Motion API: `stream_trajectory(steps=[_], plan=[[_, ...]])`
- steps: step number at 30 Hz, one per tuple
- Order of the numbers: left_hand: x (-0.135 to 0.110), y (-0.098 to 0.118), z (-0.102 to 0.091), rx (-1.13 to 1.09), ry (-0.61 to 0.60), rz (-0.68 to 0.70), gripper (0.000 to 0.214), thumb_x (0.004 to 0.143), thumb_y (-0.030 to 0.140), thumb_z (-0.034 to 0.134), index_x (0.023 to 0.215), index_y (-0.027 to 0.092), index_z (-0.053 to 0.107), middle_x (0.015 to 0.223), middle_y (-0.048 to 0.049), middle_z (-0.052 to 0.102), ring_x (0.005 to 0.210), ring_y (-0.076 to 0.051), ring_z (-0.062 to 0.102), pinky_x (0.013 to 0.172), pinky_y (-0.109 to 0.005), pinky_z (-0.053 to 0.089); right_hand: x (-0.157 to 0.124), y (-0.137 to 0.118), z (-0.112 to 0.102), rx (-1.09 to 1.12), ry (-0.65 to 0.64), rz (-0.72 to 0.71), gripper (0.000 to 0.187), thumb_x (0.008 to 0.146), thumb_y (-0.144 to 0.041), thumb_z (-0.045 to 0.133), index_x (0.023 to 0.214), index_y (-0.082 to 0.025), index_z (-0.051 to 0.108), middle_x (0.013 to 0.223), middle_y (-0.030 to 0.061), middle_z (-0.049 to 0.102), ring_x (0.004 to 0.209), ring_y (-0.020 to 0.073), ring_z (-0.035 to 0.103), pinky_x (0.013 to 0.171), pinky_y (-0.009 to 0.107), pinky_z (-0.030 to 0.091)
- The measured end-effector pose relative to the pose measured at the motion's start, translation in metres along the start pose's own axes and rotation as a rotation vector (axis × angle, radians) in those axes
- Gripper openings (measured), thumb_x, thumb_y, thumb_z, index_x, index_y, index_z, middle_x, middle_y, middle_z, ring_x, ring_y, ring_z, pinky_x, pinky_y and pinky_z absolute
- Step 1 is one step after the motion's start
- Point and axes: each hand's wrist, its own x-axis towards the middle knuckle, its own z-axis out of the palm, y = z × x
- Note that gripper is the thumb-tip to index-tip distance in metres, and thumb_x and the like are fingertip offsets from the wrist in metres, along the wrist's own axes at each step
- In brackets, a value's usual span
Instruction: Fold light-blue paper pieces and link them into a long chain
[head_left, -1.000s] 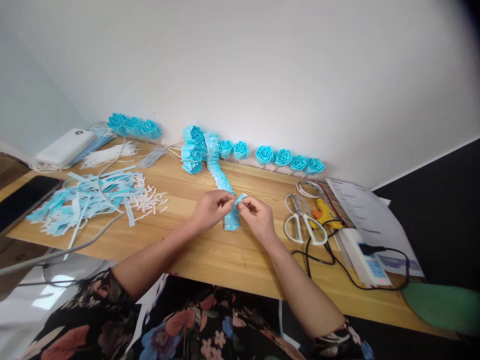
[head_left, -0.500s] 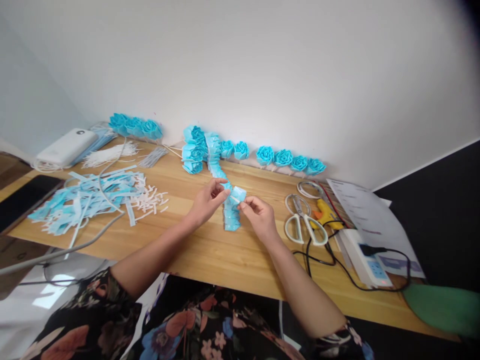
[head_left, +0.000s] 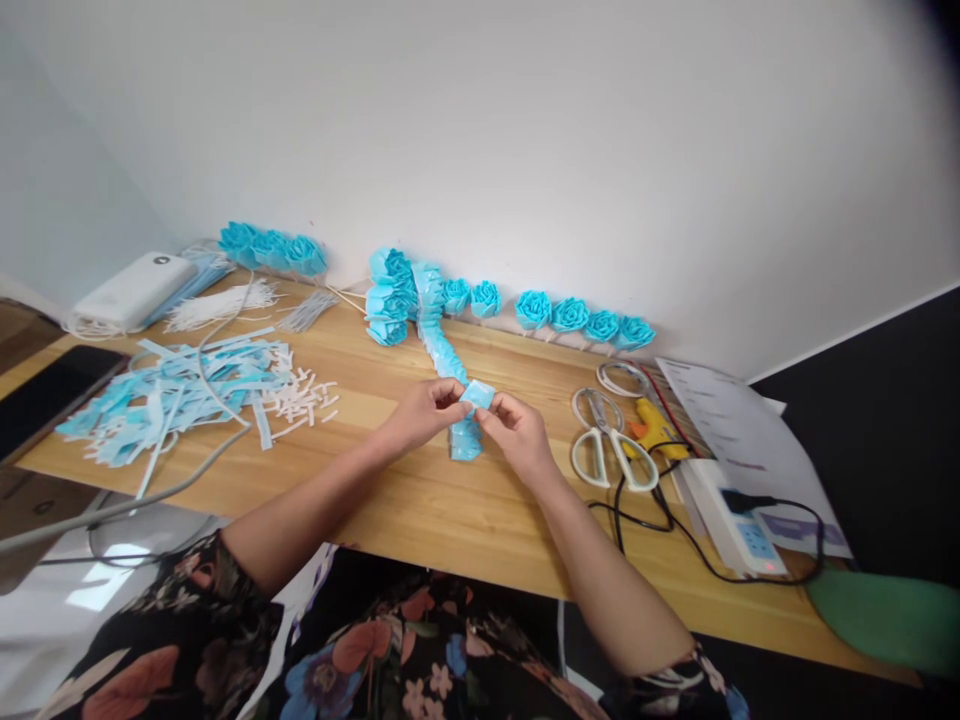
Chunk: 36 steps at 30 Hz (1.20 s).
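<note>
Above the middle of the wooden desk [head_left: 420,500], my left hand [head_left: 424,412] and my right hand [head_left: 517,435] meet with fingers pinched on a small blue folded piece [head_left: 478,394]. Just under the hands lies a row of blue folded pieces [head_left: 442,360] that runs back toward a cluster of blue paper roses [head_left: 390,295] by the wall. Both forearms reach in from the lower edge, in flowered sleeves.
Blue roses [head_left: 581,322] line the wall. Blue and white strip scraps [head_left: 187,390] lie left, with a white power bank [head_left: 135,290] and a dark phone [head_left: 45,395]. Right: white-handled scissors [head_left: 607,445], a yellow glue gun [head_left: 652,425], a power strip [head_left: 731,515], papers [head_left: 735,420].
My left hand opened and drew slightly away half a second ago, then came back. Both hands now pinch the blue piece together again.
</note>
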Motion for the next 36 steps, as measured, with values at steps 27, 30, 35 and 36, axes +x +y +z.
stream_trajectory(steps=[27,30,35,36], plan=[[-0.0065,0.0028,0.001,0.421,0.261,0.33,0.016,0.084,0.029,0.055,0.076,0.016,0.06,0.061,0.0023,0.051,0.056,-0.009,0.044,0.055,-0.022,0.034,0.0021,0.0016,-0.0006,-0.084,0.099,-0.039,0.018,0.081,-0.032,0.058,0.071,-0.018,0.062,0.067,0.0009,0.064,0.061,0.0133,0.055,0.058,0.024,0.043],[-0.0062,0.0011,0.002,0.593,0.186,0.389,0.013,0.084,0.026,0.056,0.083,0.017,0.064,0.062,0.0019,0.053,0.058,-0.01,0.047,0.059,-0.023,0.034,0.0015,0.0004,-0.0006,-0.108,0.099,-0.057,0.017,0.081,-0.032,0.057,0.071,-0.019,0.062,0.066,0.0002,0.063,0.059,0.0128,0.054,0.057,0.024,0.043],[-0.0049,-0.0033,0.0021,0.665,0.189,0.345,0.016,0.083,0.028,0.056,0.091,0.018,0.065,0.063,0.0021,0.054,0.059,-0.011,0.049,0.059,-0.023,0.035,0.0002,-0.0028,0.0006,-0.18,0.101,-0.081,0.018,0.08,-0.031,0.057,0.067,-0.019,0.059,0.064,-0.0009,0.06,0.057,0.012,0.053,0.055,0.023,0.041],[-0.005,-0.0035,0.0021,0.666,0.188,0.34,0.016,0.083,0.028,0.057,0.092,0.018,0.065,0.063,0.0021,0.054,0.059,-0.011,0.049,0.059,-0.023,0.036,-0.0001,-0.0032,0.0009,-0.197,0.102,-0.084,0.018,0.08,-0.031,0.056,0.067,-0.019,0.058,0.063,-0.0012,0.059,0.056,0.0118,0.052,0.055,0.023,0.041]])
